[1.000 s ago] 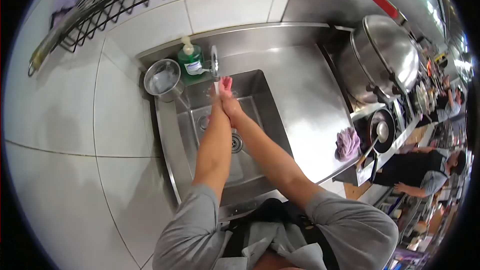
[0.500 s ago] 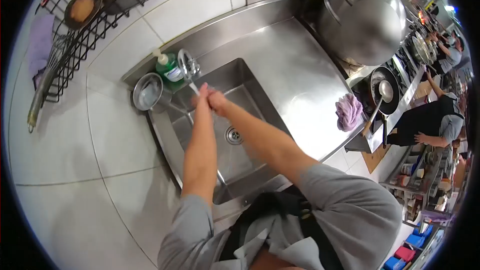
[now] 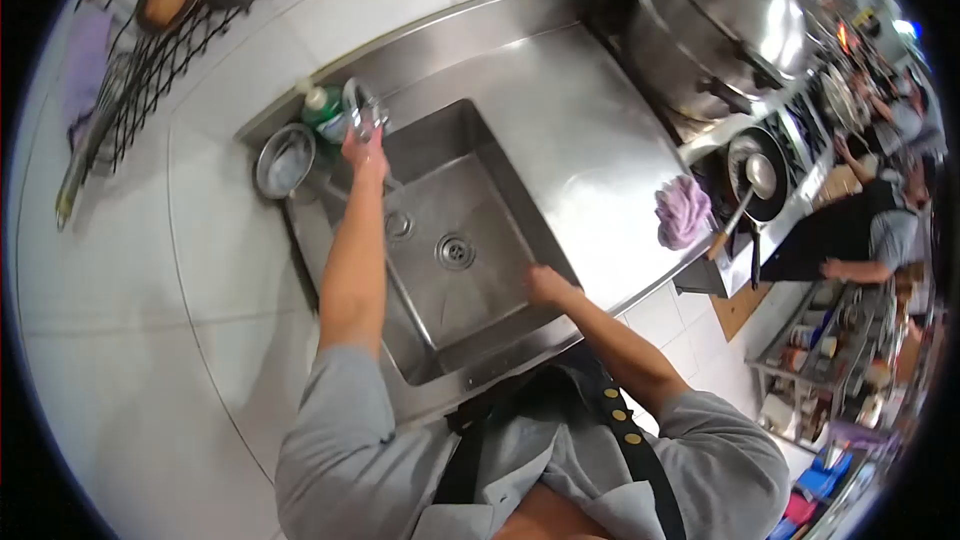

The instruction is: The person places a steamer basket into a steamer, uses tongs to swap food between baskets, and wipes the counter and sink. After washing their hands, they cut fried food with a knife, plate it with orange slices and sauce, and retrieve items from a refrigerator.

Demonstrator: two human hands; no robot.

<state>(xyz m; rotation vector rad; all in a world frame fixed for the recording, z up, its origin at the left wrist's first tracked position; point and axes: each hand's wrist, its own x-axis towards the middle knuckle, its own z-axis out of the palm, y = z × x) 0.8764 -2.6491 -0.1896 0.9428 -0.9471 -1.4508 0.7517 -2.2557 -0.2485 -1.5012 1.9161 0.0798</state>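
My left hand (image 3: 364,152) is up at the metal faucet (image 3: 358,100) behind the sink, its fingers closed around the lower part of it. My right hand (image 3: 549,286) hangs over the front right side of the steel sink (image 3: 490,205), fingers curled in, with nothing visible in them. Beside the faucet stands a green soap bottle (image 3: 322,108) with a pump top. A metal bowl (image 3: 286,162) sits left of the bottle, at the counter's edge.
On the steel counter (image 3: 590,130), a crumpled purple cloth (image 3: 684,212) lies by the right edge. Beyond it are a wok (image 3: 768,155) with a ladle (image 3: 760,176) and a large steel pot (image 3: 705,30). Co-workers (image 3: 850,230) stand at the far right. A wire rack (image 3: 190,45) hangs upper left.
My hands were together below the faucet and have come apart. The left has gone up to the faucet; the right has drawn back toward the sink's front right side.
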